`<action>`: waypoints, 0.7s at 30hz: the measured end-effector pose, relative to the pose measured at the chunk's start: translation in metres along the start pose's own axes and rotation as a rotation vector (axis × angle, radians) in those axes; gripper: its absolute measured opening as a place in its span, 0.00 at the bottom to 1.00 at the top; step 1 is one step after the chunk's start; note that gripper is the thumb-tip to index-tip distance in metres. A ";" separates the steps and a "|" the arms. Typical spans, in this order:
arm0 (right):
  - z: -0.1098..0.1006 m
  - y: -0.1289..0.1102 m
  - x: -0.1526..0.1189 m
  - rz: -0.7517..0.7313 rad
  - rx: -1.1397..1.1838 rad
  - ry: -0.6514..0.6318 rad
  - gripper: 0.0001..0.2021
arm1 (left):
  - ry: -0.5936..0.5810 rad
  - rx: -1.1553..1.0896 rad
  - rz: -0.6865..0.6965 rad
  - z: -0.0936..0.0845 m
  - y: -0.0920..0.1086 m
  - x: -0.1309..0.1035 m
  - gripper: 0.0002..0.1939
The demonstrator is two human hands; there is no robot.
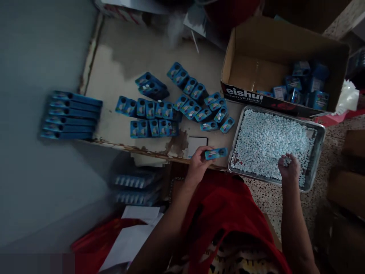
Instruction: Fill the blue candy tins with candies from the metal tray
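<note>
Holds blue box (216, 153) in left hand (199, 158) near table edge (142, 150). Looks light; pinch its sides. Clutches white bits (286, 161) in right hand (290, 170)

Between the blue pack (216, 153) in my left hand (198, 163) and the metal tray (317, 152) lies a short gap of tabletop (114, 83). The tray's raised wall rings the pellets (268, 140) under my right hand (289, 167); the cardboard box (242, 95) blocks just beyond. Small blue boxes (154, 127) crowd past my left hand, bare surface behind them.
</note>
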State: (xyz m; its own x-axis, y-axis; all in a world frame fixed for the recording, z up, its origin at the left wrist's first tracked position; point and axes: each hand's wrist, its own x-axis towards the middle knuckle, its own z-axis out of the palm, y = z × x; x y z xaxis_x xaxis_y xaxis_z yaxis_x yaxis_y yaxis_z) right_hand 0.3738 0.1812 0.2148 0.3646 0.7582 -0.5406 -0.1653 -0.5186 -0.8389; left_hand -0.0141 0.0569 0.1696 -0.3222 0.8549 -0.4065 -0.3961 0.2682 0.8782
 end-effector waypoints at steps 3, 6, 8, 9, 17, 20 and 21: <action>0.018 0.003 -0.007 -0.123 -0.153 0.077 0.24 | 0.173 0.106 0.031 -0.005 -0.021 0.027 0.27; 0.036 -0.002 -0.013 -0.288 -0.330 0.157 0.19 | 0.224 0.145 0.062 0.020 -0.038 0.059 0.29; 0.040 -0.011 -0.015 -0.402 -0.485 0.169 0.15 | 0.230 0.181 0.106 0.026 -0.036 0.061 0.27; 0.039 -0.015 -0.016 -0.466 -0.603 0.160 0.13 | 0.241 0.237 0.153 0.023 -0.030 0.058 0.25; 0.016 -0.039 -0.013 -0.546 -1.030 0.228 0.20 | -0.118 0.673 0.847 0.112 0.133 0.185 0.03; 0.028 -0.045 -0.013 -0.584 -0.974 0.270 0.18 | -0.550 0.671 0.769 0.256 0.152 0.290 0.08; 0.032 -0.045 -0.015 -0.585 -0.956 0.273 0.17 | -0.675 0.681 0.686 0.302 0.144 0.313 0.12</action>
State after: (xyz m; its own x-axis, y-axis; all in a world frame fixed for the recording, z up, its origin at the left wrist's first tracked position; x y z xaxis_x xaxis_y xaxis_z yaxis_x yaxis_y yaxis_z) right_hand 0.3460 0.2055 0.2584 0.3622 0.9310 0.0449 0.8136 -0.2922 -0.5026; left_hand 0.0872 0.4975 0.2449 0.3119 0.9194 0.2395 0.2898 -0.3322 0.8976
